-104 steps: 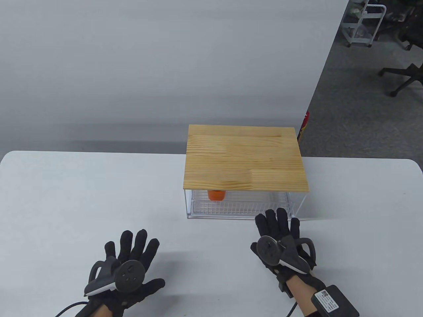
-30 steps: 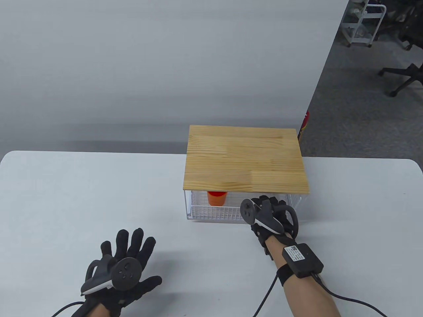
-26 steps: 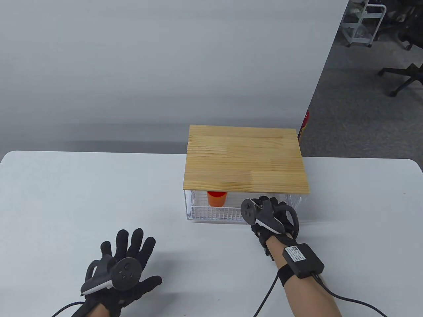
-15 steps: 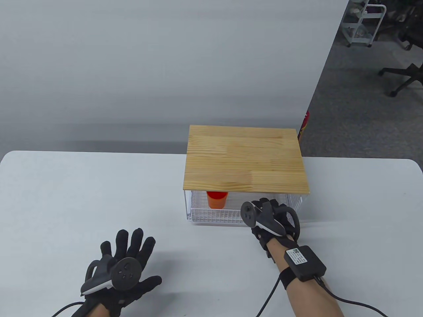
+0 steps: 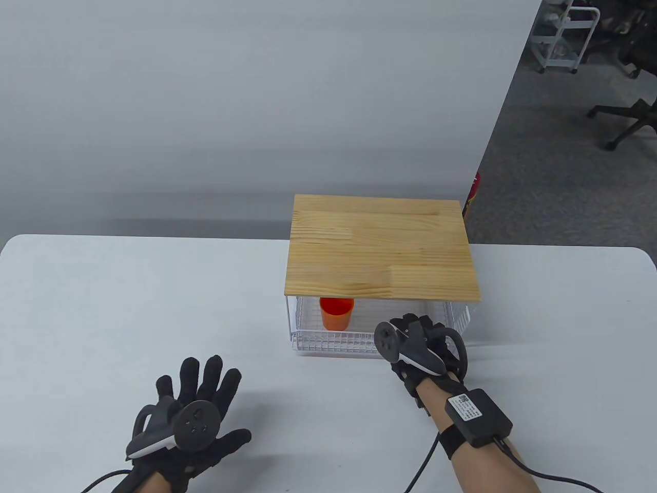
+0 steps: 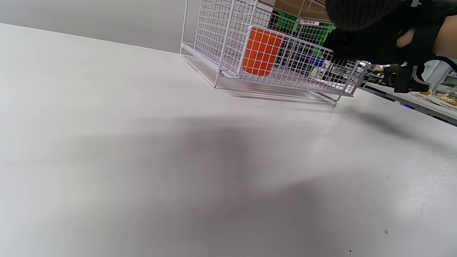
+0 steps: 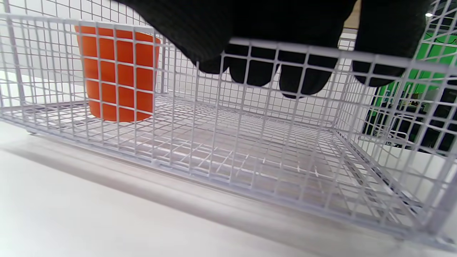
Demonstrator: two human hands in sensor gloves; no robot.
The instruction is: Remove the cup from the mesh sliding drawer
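An orange cup stands upright at the left of the white mesh drawer, under a wooden-topped frame. The cup also shows in the left wrist view and the right wrist view. My right hand grips the drawer's front rim at its right part, fingers hooked over the top wire into the drawer. The drawer is pulled partly out. My left hand rests flat on the table with fingers spread, holding nothing.
The white table extends to the left and in front of the drawer. A grey wall runs behind it. Office chairs and a cart stand far off at the back right.
My right hand reached the drawer's front rim, gripped it and has pulled the drawer toward me. The cup has come out further from under the wooden top. My left hand barely moved.
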